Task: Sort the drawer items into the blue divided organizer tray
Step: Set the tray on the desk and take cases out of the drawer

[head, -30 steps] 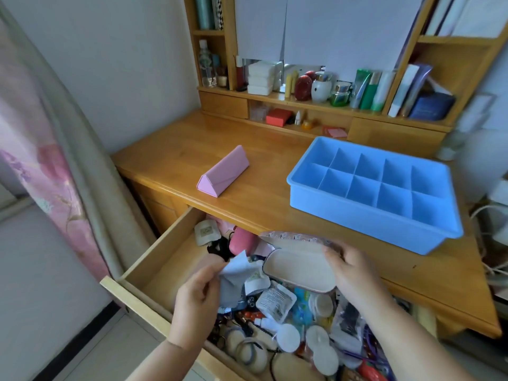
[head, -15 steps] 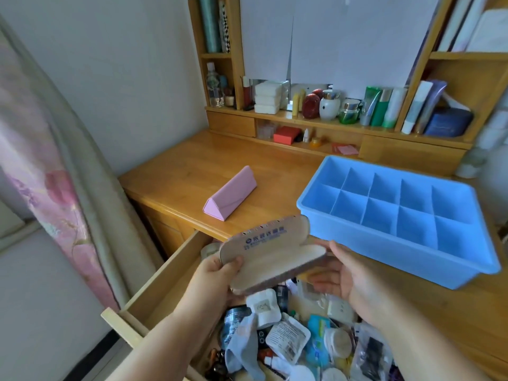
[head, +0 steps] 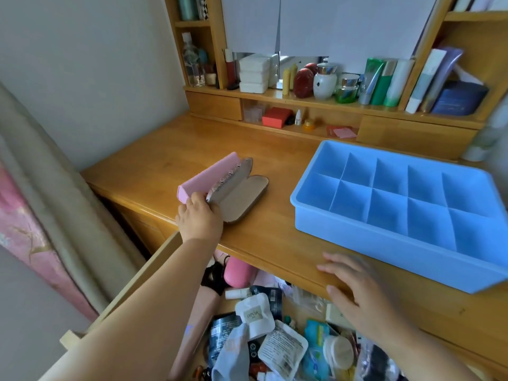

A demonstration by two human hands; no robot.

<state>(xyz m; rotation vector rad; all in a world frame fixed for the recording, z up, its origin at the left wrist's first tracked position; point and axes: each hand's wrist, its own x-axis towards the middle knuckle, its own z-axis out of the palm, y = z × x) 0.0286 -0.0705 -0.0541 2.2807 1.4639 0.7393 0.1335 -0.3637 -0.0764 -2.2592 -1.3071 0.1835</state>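
Centrally, one blue divided organizer tray (head: 395,215) is sitting on the wooden desk (head: 170,149), serving as the landmark; ten compartments are showing, arranged in two rows of five, and none is holding anything. Left of the tray, one opened glasses case (head: 239,195) is lying on the desk with its pale lining facing up, and it is touching one pink triangular case (head: 209,174) lying on its far-left side. The left hand (head: 199,218) is resting at the near end of these two cases, its fingers curling loosely against the opened case; whether they are gripping it cannot be told. The right hand (head: 360,287) is hovering in front of the tray, over the desk's front edge, with fingers spread and nearly straight and holding nothing. Below and in front of the tray, the open drawer (head: 154,268) is holding a heap of items too jumbled for counting. Among them, one white sachet (head: 254,316) is bearing the readable letters "DPOR", one larger white sachet (head: 283,350) is carrying print too small for reading, and one rounded pink case (head: 237,276) is lying at the drawer's back. Behind the tray, the shelf unit (head: 302,101) is carrying three stacked white boxes (head: 254,74) and one red box (head: 276,116).
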